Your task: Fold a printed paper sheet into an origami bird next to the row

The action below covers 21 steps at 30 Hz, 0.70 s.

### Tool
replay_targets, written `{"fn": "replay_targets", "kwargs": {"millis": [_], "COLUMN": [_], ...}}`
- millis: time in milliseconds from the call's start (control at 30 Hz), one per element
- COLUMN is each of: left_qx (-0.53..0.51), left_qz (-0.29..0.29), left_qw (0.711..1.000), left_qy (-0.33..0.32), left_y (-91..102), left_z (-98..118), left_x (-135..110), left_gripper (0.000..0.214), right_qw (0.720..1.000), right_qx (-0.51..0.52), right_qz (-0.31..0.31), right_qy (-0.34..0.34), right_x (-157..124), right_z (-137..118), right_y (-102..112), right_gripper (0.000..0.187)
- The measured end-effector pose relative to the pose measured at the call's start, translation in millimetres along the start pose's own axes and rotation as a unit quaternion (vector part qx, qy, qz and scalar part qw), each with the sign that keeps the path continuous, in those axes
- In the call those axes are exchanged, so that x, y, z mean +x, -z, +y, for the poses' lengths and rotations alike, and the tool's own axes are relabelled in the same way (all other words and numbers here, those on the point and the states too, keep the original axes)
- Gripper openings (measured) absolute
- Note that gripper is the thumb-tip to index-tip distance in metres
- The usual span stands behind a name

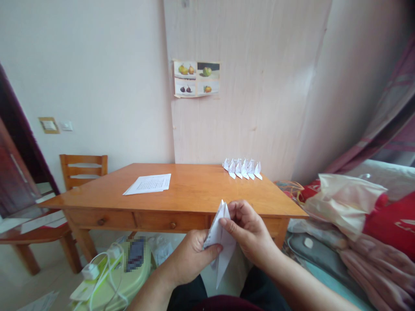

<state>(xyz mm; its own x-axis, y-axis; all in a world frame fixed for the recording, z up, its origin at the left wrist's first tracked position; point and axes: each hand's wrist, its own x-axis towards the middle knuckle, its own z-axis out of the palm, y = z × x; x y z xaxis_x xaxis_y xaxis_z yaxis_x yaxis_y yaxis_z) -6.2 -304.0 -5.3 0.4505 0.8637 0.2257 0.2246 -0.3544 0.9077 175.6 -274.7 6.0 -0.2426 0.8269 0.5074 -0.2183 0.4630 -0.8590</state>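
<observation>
A folded sheet of white printed paper [226,250] is held between my two hands in front of the table. Its narrow points face up, and a longer point hangs down toward my lap. My left hand [194,255] pinches its left side, the thumb lying across the front. On the upper right edge, my right hand [248,229] grips it with thumb and fingers; the back of the paper is hidden. Several finished-looking folded paper cranes [243,168] stand close together at the table's back right. A stack of printed sheets [149,183] lies on the table's left part.
The wooden table [194,190] stands against the wall with drawers in front. At left is a wooden chair [83,166]. A green container [136,272] with white cables sits below on the left. Bags [346,203] and cloth [379,268] are piled at right.
</observation>
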Motion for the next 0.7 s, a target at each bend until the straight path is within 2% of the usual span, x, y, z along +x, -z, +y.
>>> {"fn": "replay_targets", "kwargs": {"millis": [133, 200, 333, 700], "left_qx": [-0.009, -0.009, -0.002, -0.037], "left_qz": [-0.007, -0.006, -0.003, -0.017], "left_qw": [1.000, 1.000, 1.000, 0.999], "left_qy": [0.000, -0.001, -0.001, 0.018], "left_y": [0.4, 0.5, -0.2, -1.6], "left_z": [-0.9, -2.6, -4.5, -6.4], "left_x": [0.4, 0.2, 0.1, 0.5], "left_gripper": [0.021, 0.023, 0.026, 0.025], "right_qw": [0.998, 0.996, 0.994, 0.993], "right_qx": [0.039, 0.053, 0.050, 0.044], "right_qz": [-0.015, -0.020, -0.030, 0.006], "right_qy": [-0.043, -0.062, -0.090, -0.110], "right_x": [1.3, 2.0, 2.2, 4.8], "right_z": [-1.6, -2.4, -4.6, -1.4], "right_y": [-0.3, 0.8, 3.3, 3.9], "right_gripper": [0.048, 0.044, 0.025, 0.032]}}
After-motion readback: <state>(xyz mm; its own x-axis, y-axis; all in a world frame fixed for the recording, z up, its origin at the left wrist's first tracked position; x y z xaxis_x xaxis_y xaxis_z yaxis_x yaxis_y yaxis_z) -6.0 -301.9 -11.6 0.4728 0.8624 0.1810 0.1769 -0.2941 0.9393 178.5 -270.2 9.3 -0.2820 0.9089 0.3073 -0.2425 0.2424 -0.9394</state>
